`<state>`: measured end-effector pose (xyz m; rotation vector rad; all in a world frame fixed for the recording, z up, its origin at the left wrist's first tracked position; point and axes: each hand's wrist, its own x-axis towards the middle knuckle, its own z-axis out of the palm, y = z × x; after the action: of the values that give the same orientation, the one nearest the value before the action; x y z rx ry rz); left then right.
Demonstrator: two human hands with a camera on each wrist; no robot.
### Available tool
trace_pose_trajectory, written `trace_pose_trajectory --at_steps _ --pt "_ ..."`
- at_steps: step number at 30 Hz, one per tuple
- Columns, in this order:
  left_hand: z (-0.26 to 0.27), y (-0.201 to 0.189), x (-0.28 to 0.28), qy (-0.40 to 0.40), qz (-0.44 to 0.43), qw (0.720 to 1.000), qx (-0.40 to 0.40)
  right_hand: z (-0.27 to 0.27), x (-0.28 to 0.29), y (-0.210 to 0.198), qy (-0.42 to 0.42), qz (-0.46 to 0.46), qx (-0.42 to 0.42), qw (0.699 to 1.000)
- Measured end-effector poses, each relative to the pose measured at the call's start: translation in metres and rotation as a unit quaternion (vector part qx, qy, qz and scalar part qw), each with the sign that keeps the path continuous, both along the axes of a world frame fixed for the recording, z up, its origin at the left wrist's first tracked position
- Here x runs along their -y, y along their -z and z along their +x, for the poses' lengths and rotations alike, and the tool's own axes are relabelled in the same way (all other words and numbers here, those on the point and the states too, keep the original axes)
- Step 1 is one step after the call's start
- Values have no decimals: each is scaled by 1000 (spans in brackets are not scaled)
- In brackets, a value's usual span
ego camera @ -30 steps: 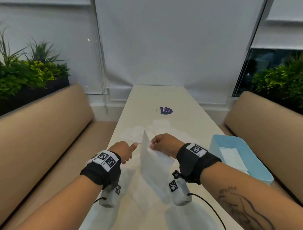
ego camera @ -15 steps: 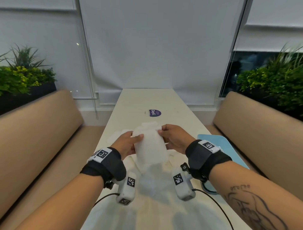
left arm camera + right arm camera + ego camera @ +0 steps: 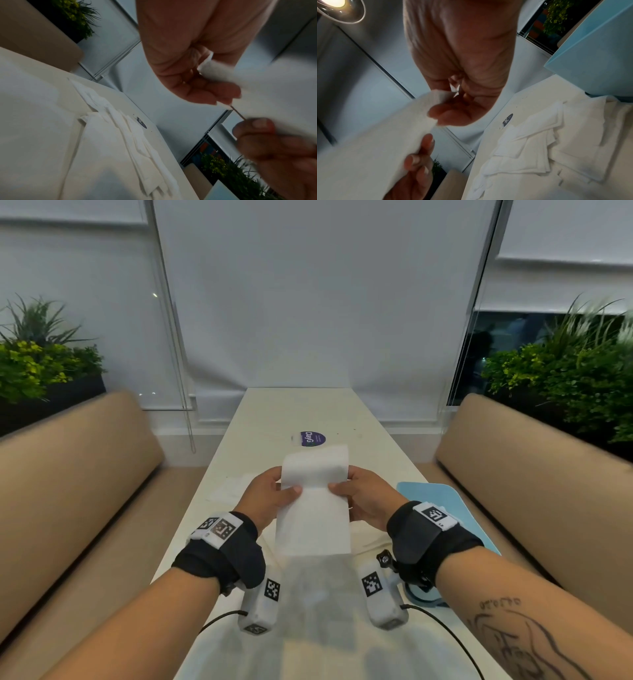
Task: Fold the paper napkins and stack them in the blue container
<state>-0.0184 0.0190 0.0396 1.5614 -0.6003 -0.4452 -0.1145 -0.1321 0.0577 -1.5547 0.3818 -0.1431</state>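
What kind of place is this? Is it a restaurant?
Probably a restaurant or café booth: a long white table sits between two tan padded benches, leafy planters stand behind them, and paper napkins lie on the table.

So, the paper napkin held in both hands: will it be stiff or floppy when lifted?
Probably floppy: the napkin hangs limp below where the left hand and right hand pinch it. Likely very light: thumbs and fingertips alone carry it.
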Motion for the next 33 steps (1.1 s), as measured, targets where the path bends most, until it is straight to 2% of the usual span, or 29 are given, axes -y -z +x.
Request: trace_pose_trajectory --at_steps 8,15,18,23,25,28,33 --pt "2 2 5 -34 12 997 -61 -11 8 -2 -5 -60 21 998" --pt "-5 -1 15 -34 -53 988 -143 -17 9 -3 -3 -162 35 986" --pt "-4 2 18 -23 -41 993 -108 -18 11 -5 22 -127 51 990" --pt "-1 4 19 -29 -30 997 -64 -20 19 -8 73 27 46 996" --pt "-1 5 19 -37 -23 998 -46 -20 21 -8 71 12 11 997" --pt "-2 6 20 -49 -29 998 -28 -19 19 -5 68 -60 -28 995" --pt "-2 3 26 -57 -54 995 -63 -14 20 1 89 -114 -25 989"
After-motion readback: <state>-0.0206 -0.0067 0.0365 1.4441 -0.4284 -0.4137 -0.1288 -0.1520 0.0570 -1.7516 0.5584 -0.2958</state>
